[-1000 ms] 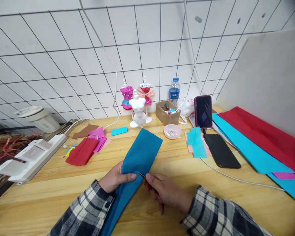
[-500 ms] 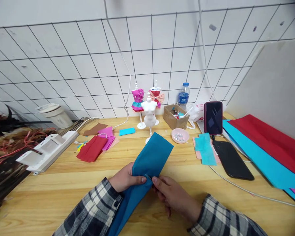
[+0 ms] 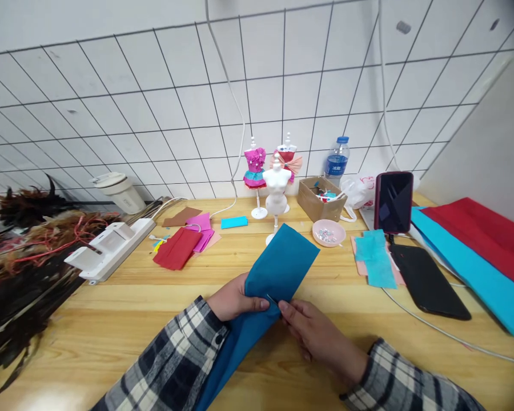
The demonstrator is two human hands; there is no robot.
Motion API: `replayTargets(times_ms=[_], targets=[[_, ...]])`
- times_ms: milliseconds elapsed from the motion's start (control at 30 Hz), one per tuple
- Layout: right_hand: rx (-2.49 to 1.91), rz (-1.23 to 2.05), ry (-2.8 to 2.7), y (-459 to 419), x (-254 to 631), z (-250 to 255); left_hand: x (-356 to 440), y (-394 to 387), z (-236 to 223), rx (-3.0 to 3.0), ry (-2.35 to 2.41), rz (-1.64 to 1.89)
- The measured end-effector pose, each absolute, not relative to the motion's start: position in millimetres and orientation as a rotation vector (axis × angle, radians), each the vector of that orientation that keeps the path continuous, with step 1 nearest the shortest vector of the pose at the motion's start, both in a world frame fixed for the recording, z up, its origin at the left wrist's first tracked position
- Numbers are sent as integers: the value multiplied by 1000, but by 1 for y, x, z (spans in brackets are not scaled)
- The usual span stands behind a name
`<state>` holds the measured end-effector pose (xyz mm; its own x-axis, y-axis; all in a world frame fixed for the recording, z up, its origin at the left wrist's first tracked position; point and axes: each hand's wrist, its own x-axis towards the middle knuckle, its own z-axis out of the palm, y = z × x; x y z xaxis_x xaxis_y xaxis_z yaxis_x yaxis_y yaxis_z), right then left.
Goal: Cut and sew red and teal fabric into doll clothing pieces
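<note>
I'm watching the left hand (image 3: 240,298) gripping a blue sheet (image 3: 282,260) | right hand (image 3: 319,334) is holding a slim tool (image 3: 273,299) over it | bare white dress form (image 3: 276,185) is standing behind | pink dish (image 3: 341,229) is sitting nearby on the desk (image 3: 132,319)

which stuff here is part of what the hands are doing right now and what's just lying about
In use:
- dark blue sheet, held by the left hand
- thin tool at the sheet, in the right hand; its kind is unclear

Apparently just lying about:
- water bottle
- lidded cup
- feathers
- flat black device
</note>
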<state>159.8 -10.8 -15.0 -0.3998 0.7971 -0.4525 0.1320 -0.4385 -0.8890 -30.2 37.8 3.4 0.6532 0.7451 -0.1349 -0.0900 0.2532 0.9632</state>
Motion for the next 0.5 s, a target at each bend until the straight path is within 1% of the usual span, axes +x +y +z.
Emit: replayTargets(times_ms=[267,500], targets=[[-1345,1871,-1319,-10,162,-9,-30,40,2,1212,638,607],[-1340,1956,-1412,-8,168,-4,-34,40,2,1158,659,631]])
